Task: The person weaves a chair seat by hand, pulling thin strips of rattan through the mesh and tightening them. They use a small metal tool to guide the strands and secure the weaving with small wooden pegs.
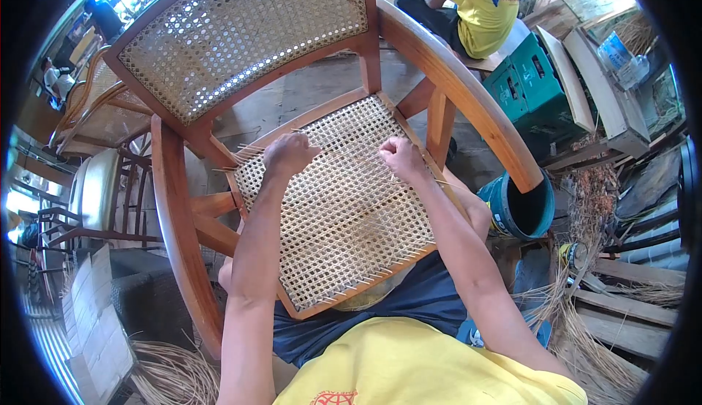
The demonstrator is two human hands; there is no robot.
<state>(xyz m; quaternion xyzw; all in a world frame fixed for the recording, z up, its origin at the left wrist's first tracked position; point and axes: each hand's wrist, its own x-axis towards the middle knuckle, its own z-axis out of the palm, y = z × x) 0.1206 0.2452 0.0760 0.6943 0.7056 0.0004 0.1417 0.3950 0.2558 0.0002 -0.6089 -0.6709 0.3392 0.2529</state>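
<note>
Item: wooden armchair (pixel 183 207) with a cane back panel (pixel 241 36) and a partly woven cane seat (pixel 344 215), tipped toward the seated person so that the seat's front edge rests over their lap. Seat: open lattice of thin rattan strands in a hardwood frame, loose strand ends bristling past the rim at the far left corner and along the near edge. Left hand (pixel 289 155): knuckles up, fingers curled down onto the weave near the far left corner, apparently pinching a strand, though the grip itself is hidden under the hand. Right hand (pixel 401 158): closed in a loose fist at the far right side of the seat, drawing a thin strand (pixel 446 183) that trails toward the right rail. Handling, by judgement: the strands look light, springy and smooth, likely to kink or split if bent sharply, best taken between fingertips close to the weave; the lattice gives under pressure, so the chair is better gripped by its stiff, fairly heavy arm (pixel 461 83) or rails. Surroundings: teal bucket (pixel 523 211) just right of the chair, cane bundles (pixel 578 317) on the floor, green crates (pixel 537 91) beyond, another person in a yellow shirt (pixel 479 10) seated further back.
</note>
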